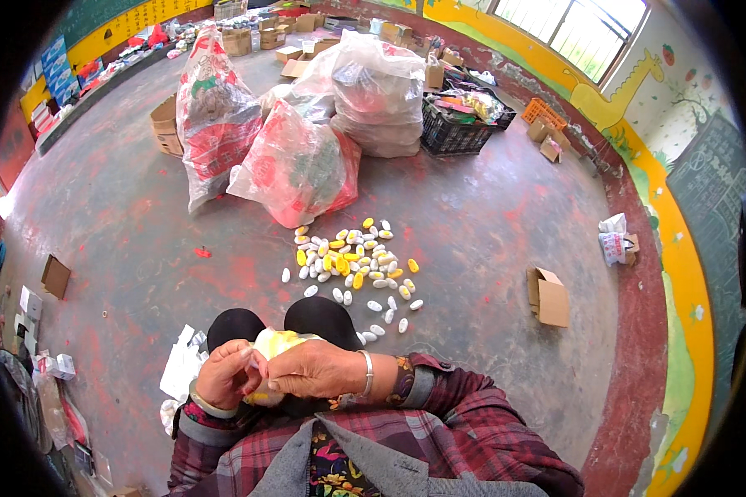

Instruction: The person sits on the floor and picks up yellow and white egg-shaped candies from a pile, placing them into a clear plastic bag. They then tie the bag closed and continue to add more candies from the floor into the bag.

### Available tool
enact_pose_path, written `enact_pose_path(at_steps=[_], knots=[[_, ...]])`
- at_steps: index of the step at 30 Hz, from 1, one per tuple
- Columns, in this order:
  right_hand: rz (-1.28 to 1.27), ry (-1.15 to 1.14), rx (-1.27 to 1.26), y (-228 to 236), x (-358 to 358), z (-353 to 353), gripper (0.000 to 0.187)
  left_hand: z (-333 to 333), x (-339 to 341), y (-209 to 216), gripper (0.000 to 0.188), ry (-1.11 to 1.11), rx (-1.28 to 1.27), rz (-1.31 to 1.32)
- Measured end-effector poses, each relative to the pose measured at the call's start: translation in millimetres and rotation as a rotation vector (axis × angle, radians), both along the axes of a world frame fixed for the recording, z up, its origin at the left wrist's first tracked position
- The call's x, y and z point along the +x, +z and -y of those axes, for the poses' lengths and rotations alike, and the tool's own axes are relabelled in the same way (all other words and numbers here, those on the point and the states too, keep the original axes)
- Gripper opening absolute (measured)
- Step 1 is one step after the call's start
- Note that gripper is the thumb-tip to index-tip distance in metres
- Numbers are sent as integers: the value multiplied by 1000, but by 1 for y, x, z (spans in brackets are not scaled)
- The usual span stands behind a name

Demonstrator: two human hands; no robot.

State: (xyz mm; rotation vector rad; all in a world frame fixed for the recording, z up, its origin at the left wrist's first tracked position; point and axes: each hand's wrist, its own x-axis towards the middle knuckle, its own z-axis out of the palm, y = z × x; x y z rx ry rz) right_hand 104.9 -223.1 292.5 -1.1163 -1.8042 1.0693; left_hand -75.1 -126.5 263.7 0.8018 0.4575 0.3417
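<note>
Over my knees, both hands are drawn together around a yellow and white bundle point(283, 340), which looks soft; its exact kind I cannot make out. My left hand point(225, 377) pinches its near left edge with curled fingers. Closed over its right side is my right hand point(319, 369), thumb and fingertips close to the left ones. The hands cover much of the bundle, and a yellow part also shows below them. Beyond my knees, a loose pile of small white and yellow oval pieces point(344, 259) is spread over the floor.
Large filled plastic sacks point(294, 170) stand past the pile, beside a black crate point(456, 132) of mixed goods. An open cardboard box point(549, 298) sits on the floor point(472, 232) at right. Crumpled white paper or plastic point(181, 364) lies by my left knee, with small boxes point(58, 365) farther left.
</note>
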Motion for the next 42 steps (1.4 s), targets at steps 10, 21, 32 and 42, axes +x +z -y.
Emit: enact_pose_path(at_steps=[10,21,32,42], knots=[[-367,59,-149,-1,-4,3,18,-5,-12,39,23,-237,370,-186],[-233,-80,39,-15,-16,1,19,5,-3,10,19,5,673,-53],[-17,31,455,-2,-14,12,18,20,-2,21,28,67,219,270],[100,-92,402,-20,-13,13,11,14,0,12,26,-100,475,-47]])
